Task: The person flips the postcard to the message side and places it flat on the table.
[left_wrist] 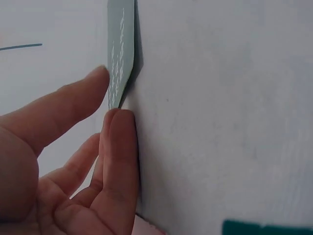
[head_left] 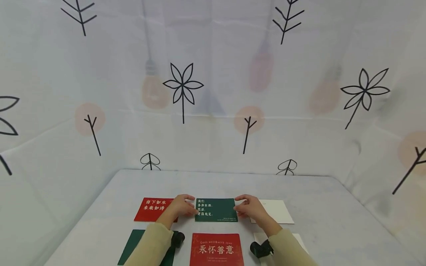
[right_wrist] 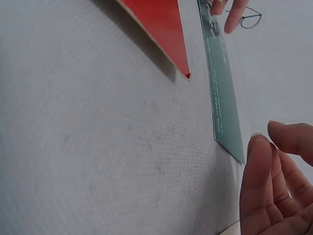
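In the head view a dark green card (head_left: 219,208) with white lettering lies flat on the table, between the two hands. My left hand (head_left: 181,206) is at its left end; in the left wrist view, the thumb (left_wrist: 90,90) and fingertips (left_wrist: 120,122) come up against the card's end without visibly closing round it. My right hand (head_left: 252,207) is beside the right end. The right wrist view shows its bent fingers (right_wrist: 259,171) and thumb just off the card's corner, with nothing between them.
A red card (head_left: 154,207) lies under the left hand's side, a cream card (head_left: 277,211) beyond the right hand. Nearer lie another green card (head_left: 131,244), a red card (head_left: 216,251) and a pale card (head_left: 298,242), partly covered by the forearms. A patterned cloth backdrop (head_left: 209,140) stands behind the table.
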